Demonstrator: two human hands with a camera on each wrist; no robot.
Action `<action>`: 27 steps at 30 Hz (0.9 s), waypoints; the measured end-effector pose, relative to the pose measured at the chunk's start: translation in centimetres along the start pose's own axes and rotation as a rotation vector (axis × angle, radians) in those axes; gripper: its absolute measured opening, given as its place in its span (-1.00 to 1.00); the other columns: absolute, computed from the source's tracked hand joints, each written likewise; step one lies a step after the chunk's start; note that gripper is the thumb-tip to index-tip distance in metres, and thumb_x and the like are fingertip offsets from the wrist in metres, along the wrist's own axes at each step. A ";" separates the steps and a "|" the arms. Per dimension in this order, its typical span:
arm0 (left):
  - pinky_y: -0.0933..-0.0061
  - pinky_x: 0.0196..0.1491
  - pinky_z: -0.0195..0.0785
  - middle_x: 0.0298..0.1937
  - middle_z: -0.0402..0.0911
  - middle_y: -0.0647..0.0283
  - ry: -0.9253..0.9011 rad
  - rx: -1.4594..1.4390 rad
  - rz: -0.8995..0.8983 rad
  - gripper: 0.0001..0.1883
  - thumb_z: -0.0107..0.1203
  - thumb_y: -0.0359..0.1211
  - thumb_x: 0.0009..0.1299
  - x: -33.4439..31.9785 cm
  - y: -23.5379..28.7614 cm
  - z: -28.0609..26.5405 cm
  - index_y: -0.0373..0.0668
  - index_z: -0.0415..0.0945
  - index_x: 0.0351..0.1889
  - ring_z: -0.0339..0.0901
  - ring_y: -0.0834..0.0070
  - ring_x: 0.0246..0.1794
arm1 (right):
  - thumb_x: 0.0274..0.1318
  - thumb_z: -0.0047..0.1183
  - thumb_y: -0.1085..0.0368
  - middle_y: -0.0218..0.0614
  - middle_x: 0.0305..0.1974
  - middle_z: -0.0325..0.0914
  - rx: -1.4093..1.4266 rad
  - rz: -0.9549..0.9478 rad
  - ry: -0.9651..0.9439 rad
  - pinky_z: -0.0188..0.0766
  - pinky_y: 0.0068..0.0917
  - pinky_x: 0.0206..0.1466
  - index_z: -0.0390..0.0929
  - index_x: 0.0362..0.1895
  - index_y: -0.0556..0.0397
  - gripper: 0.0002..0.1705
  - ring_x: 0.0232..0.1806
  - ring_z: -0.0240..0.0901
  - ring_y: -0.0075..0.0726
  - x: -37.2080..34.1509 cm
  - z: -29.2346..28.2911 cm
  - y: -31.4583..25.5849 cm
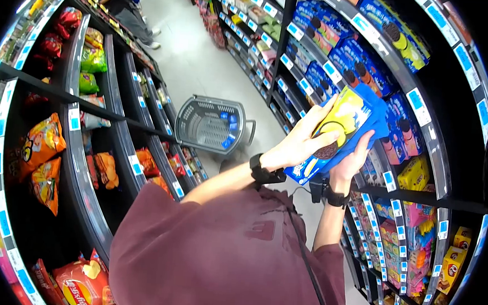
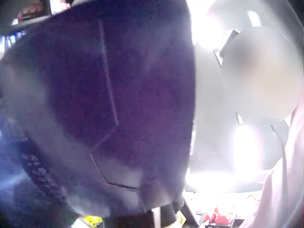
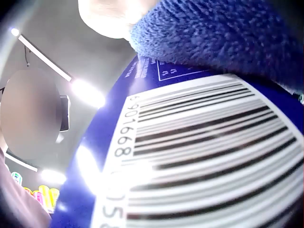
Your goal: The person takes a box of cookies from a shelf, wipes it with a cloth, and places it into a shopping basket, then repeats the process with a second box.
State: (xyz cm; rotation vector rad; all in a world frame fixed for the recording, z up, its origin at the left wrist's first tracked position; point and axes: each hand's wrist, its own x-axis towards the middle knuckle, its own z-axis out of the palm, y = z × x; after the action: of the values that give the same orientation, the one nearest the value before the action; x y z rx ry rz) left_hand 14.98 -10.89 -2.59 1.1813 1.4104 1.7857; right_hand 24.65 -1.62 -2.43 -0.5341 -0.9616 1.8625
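Observation:
Both hands hold a blue and yellow cookie package (image 1: 351, 111) in front of the chest, tilted, with a dark sandwich cookie pictured on it. My left hand (image 1: 306, 138) grips its left side, the thumb lying across the printed front. On the other side, my right hand (image 1: 356, 155) grips the package together with a fuzzy blue cloth-like piece (image 3: 213, 35). The right wrist view shows a barcode (image 3: 204, 156) on the package's blue face, close to the camera. A large, blurred dark blue surface (image 2: 128, 85) fills much of the left wrist view.
A grey shopping basket (image 1: 182, 121) with blue items inside stands on the aisle floor (image 1: 181, 42). Snack bags (image 1: 43, 140) fill the left shelves. Blue cookie boxes (image 1: 366, 65) line the right shelves. Another person (image 1: 121, 5) stands farther up the aisle.

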 end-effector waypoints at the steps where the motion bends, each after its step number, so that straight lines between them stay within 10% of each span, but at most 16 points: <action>1: 0.37 0.35 0.07 0.16 0.33 0.13 0.012 0.034 0.014 -0.32 0.08 -0.17 0.48 0.3 -0.1 -0.3 -0.26 0.13 0.47 0.27 0.35 0.24 | 0.50 -0.30 -0.08 -0.18 0.32 0.34 0.021 0.010 -0.002 0.27 -0.26 0.36 0.18 0.41 0.13 -0.35 0.27 0.37 -0.19 0.2 0.0 0.2; 14: 0.26 0.21 0.25 0.10 0.32 -0.01 0.233 0.392 0.026 -0.50 -0.06 -0.20 0.54 2.3 -3.0 -1.2 -0.37 0.29 0.30 0.37 0.15 0.13 | 0.52 -0.33 -0.05 -0.12 0.34 0.30 0.211 0.179 -0.179 0.29 -0.20 0.38 0.12 0.43 0.17 -0.34 0.32 0.32 -0.15 -1.3 -1.8 3.7; 22: 0.20 0.21 0.29 0.07 0.35 -0.09 0.040 0.617 0.087 0.01 0.36 -0.12 0.20 2.9 1.2 0.7 -0.42 -0.01 0.45 0.40 0.01 0.10 | 0.50 -0.23 -0.01 -0.19 0.30 0.37 0.191 0.122 -0.043 0.26 -0.26 0.38 0.20 0.41 0.13 -0.40 0.29 0.35 -0.22 0.0 -2.0 2.4; 27: 0.37 0.21 0.32 0.15 0.48 0.15 0.025 -0.267 -0.076 -0.37 0.07 -0.20 0.46 3.7 -0.5 0.2 -0.30 0.16 0.41 0.46 0.38 0.13 | 0.49 -0.17 0.04 -0.25 0.18 0.46 0.102 0.060 -0.190 0.35 -0.39 0.25 0.31 0.30 0.14 -0.48 0.16 0.42 -0.38 0.6 -1.2 0.8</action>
State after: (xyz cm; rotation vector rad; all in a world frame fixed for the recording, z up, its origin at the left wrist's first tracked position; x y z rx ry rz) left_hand 13.47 -7.49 -1.93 0.9565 1.1696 1.8725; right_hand 24.79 -0.82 -3.83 -0.3321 -0.9767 2.0320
